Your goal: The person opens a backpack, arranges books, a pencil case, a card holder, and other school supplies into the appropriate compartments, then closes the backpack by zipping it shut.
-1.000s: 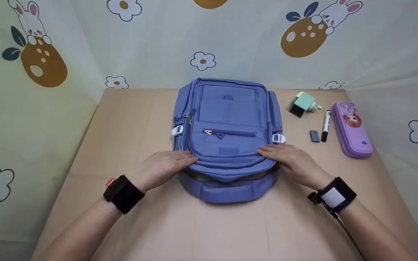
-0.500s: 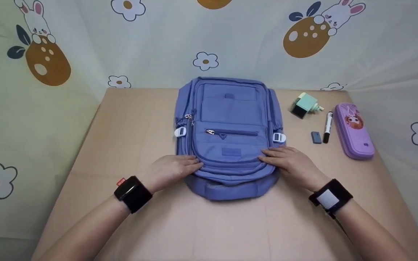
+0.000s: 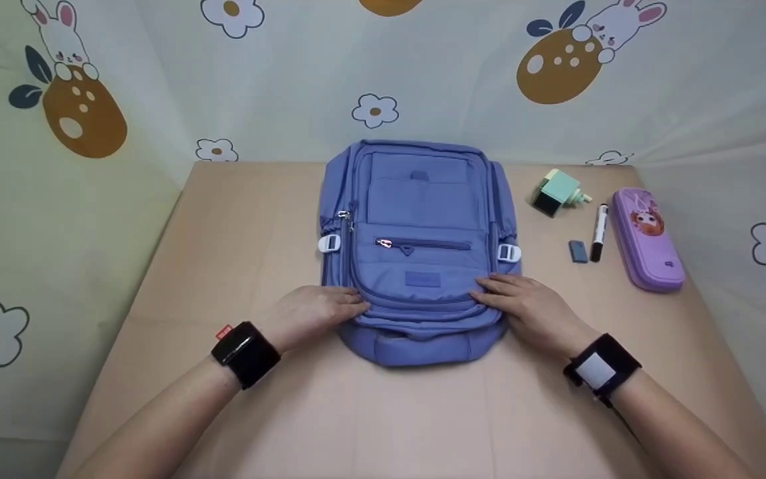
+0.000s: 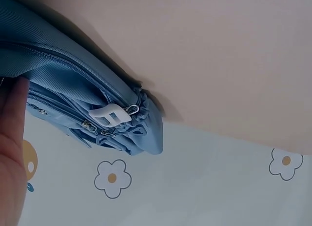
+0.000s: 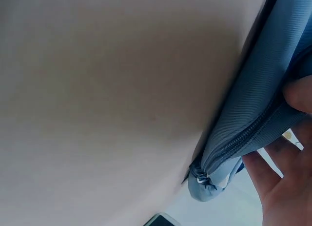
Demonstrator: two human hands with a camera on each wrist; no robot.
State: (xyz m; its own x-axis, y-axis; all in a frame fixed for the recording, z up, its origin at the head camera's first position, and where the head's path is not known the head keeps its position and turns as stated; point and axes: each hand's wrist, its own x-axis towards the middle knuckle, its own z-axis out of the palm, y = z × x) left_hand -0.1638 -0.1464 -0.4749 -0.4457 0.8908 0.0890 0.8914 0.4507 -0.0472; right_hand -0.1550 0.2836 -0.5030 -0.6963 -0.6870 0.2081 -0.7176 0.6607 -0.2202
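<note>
A blue-purple backpack lies flat on the table, front panel up, its carry-handle end toward me. My left hand grips its near left edge, fingers laid over the front and the thumb against the zippered side in the left wrist view. At the near right edge, my right hand holds the bag likewise. In the right wrist view, its thumb presses in by the side zipper while the fingers spread over the front. White buckles sit on both sides.
Right of the backpack lie a mint-green and black block-shaped item, a small grey-blue eraser-like block, a black-and-white marker and a purple pencil case. A patterned curtain surrounds the tan table.
The front layers at the near end have come down, and the dark gap above the carry-handle end has closed. Both hands have shifted slightly nearer me, still on the bag's edges.
</note>
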